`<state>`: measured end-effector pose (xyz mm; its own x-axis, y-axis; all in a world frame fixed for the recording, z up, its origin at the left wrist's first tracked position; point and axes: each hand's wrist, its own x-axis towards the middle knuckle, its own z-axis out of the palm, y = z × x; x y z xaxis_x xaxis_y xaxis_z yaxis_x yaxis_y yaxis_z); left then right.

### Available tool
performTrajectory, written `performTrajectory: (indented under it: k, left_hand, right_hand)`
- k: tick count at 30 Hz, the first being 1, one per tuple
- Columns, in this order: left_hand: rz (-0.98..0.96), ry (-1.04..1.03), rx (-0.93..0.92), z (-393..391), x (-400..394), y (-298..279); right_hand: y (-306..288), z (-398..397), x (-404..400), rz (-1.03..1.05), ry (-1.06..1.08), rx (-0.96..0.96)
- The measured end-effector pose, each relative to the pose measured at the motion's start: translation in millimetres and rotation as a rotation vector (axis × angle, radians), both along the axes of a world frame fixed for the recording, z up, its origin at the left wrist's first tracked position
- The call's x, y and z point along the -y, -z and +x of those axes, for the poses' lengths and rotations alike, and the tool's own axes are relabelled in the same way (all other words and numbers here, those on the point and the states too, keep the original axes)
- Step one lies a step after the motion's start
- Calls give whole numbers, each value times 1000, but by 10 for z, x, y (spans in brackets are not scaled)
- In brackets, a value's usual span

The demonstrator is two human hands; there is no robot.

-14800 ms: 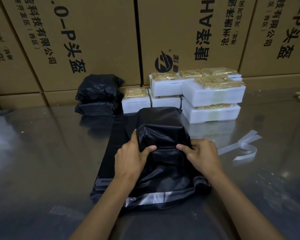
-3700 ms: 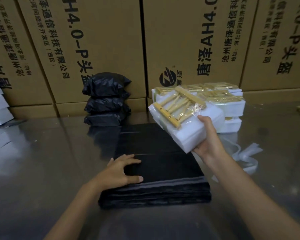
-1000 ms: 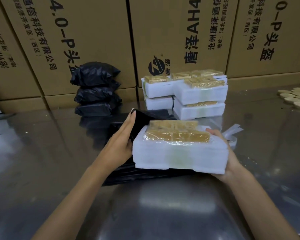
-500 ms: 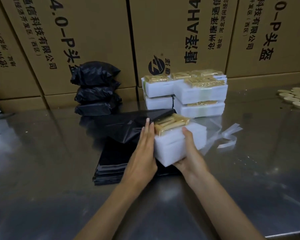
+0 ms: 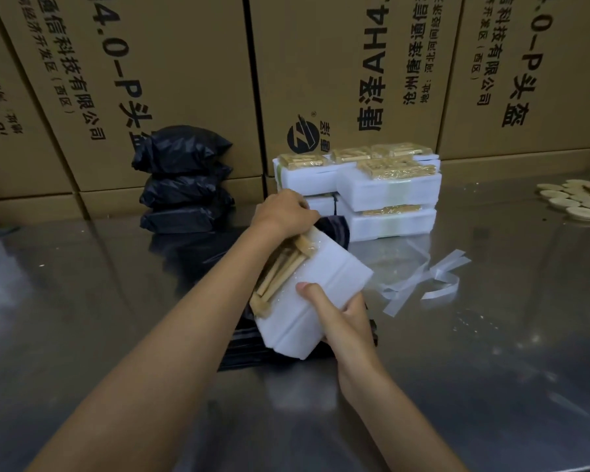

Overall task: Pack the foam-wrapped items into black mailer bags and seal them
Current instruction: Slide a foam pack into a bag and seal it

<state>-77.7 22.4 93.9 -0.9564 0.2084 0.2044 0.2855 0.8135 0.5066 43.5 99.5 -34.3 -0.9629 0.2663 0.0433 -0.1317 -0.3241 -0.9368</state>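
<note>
A white foam-wrapped item with wooden pieces under film is tilted on edge above the stack of flat black mailer bags. My right hand grips its near end from below. My left hand is at its far end, fingers closed on the edge of a black mailer bag that shows just beyond the foam. How far the item is inside the bag is hidden by my left arm.
Several more foam-wrapped items are stacked behind. Three sealed black bags are piled at the back left against cardboard boxes. Peeled clear strips lie to the right, round pale discs at the far right, all on a metal table.
The foam-wrapped item has turned end-on and tipped onto its edge. My left hand moved from its side to its far end, taking hold of the black bag's edge.
</note>
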Motion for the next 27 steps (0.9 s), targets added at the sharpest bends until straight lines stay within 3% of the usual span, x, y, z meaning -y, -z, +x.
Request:
performTrajectory:
  k: [4, 7, 12, 16, 19, 21, 23, 27]
  left_hand:
    - [-93, -34, -104, 5, -133, -39]
    - [40, 82, -218, 227, -241, -6]
    - [120, 375, -364, 627, -322, 270]
    - [124, 207, -461, 634, -63, 523]
    - [193, -65, -385, 572, 227, 734]
    - [331, -201, -202, 552, 374, 865]
    - [525, -292, -1, 537, 449, 982]
    - [652, -352, 192, 552, 435, 1151]
  right_hand:
    - [-67, -27, -36, 93, 9, 5]
    - [-170, -118, -73, 125, -1, 34]
    - [-322, -311, -166, -112, -70, 224]
    - [-346, -329, -195, -276, -171, 214]
    - [-289, -317, -213, -359, -161, 245]
    - [-242, -322, -201, -449, -134, 272]
    - [-219, -338, -154, -499, -120, 271]
    - [-226, -405, -5, -562, -89, 268]
